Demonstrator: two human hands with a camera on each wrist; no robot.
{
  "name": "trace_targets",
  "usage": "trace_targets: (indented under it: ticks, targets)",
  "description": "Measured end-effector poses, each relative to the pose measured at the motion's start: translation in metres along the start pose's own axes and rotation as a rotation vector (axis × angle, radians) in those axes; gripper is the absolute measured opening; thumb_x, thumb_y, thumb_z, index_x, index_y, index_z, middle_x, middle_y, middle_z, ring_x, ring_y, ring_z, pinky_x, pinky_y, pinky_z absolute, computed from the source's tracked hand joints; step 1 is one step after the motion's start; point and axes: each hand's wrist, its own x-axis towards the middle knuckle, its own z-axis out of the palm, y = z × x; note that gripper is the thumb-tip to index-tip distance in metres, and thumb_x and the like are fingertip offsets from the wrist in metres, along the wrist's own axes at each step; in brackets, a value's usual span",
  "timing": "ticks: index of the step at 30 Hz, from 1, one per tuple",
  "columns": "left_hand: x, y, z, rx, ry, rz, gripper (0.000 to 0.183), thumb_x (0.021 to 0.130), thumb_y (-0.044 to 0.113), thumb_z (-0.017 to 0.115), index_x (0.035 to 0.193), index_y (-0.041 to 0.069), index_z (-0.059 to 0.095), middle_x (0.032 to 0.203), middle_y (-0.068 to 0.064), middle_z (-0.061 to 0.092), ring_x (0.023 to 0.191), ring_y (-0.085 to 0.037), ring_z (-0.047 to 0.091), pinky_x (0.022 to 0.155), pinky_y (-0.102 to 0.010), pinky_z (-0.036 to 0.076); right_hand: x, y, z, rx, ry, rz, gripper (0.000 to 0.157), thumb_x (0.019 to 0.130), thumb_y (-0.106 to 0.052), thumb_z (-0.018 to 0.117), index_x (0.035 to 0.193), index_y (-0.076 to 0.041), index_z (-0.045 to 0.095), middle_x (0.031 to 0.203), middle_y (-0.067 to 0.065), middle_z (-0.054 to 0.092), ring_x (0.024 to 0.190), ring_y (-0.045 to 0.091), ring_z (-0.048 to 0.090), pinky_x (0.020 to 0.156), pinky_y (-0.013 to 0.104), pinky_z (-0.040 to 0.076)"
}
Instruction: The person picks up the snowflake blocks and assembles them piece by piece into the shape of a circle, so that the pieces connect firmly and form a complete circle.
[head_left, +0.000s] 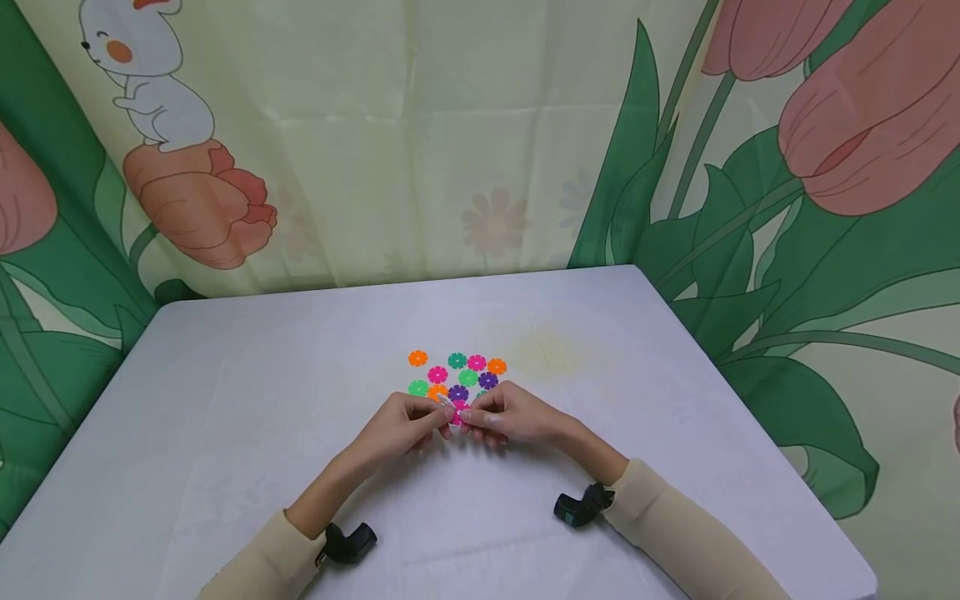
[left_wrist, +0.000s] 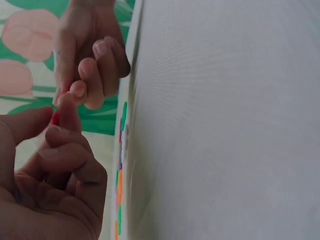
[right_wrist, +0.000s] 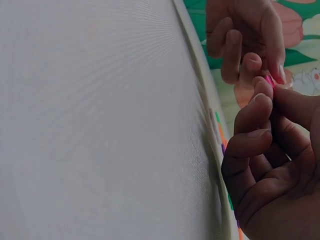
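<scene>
Low over the table, my left hand (head_left: pixel 405 427) and right hand (head_left: pixel 521 414) meet at one pink notched disc (head_left: pixel 459 411), each pinching an edge between thumb and fingertips. In the left wrist view only a thin red-pink edge of the disc (left_wrist: pixel 55 118) shows between the fingers. A sliver of the same disc (right_wrist: pixel 270 80) appears at the fingertips in the right wrist view. Something thin and white (head_left: pixel 446 402) shows beside the left fingertips, too small to name. Both hands' other fingers are bent below the disc.
Just beyond the hands, several flower-like flat discs lie on the white-covered table (head_left: pixel 247 400), among them an orange disc (head_left: pixel 417 358), a teal disc (head_left: pixel 457 361) and a purple disc (head_left: pixel 488 381). A printed curtain (head_left: pixel 352 150) hangs behind the table's far edge.
</scene>
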Motion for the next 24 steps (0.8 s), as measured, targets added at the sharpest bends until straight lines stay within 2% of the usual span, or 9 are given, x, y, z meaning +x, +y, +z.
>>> trace_targets:
  ticks: [4,12,18,24]
  targets:
    - [0.0004,0.0,0.0019,0.015,0.013,-0.012,0.027,0.102,0.032,0.07,0.103,0.007,0.081,0.083,-0.014,0.073,0.058,-0.014,0.047,0.054,-0.022,0.042,0.0,-0.0012,0.0009,-0.004,0.0,0.002,0.028,0.107,-0.025,0.065,0.096,-0.002,0.078,0.074,0.004,0.067,0.057,0.014,0.054,0.055,0.022,0.046]
    - [0.0026,-0.0016,0.0027,0.019,0.046,-0.021,0.026,0.101,0.03,0.072,0.103,0.005,0.081,0.08,-0.015,0.072,0.056,-0.013,0.044,0.052,-0.023,0.037,0.002,0.0016,-0.0004,0.004,0.014,0.021,0.03,0.107,-0.026,0.064,0.095,-0.002,0.078,0.073,0.004,0.066,0.056,0.015,0.054,0.054,0.023,0.046]
    - [0.0035,-0.002,0.0035,-0.028,0.133,-0.103,0.024,0.101,0.03,0.072,0.107,0.008,0.082,0.082,-0.009,0.073,0.057,-0.013,0.042,0.052,-0.023,0.035,0.0027,0.0025,-0.0047,-0.034,0.136,0.054,0.025,0.105,-0.028,0.068,0.099,-0.006,0.078,0.07,0.002,0.063,0.054,0.014,0.053,0.053,0.025,0.046]
    - [0.0039,-0.001,0.0038,-0.067,0.146,-0.113,0.024,0.101,0.028,0.073,0.106,0.007,0.082,0.084,-0.01,0.074,0.059,-0.013,0.041,0.053,-0.021,0.035,0.0023,0.0042,-0.0089,-0.092,0.288,0.102,0.017,0.101,-0.024,0.073,0.105,-0.009,0.079,0.065,0.002,0.059,0.052,0.014,0.051,0.052,0.025,0.044]
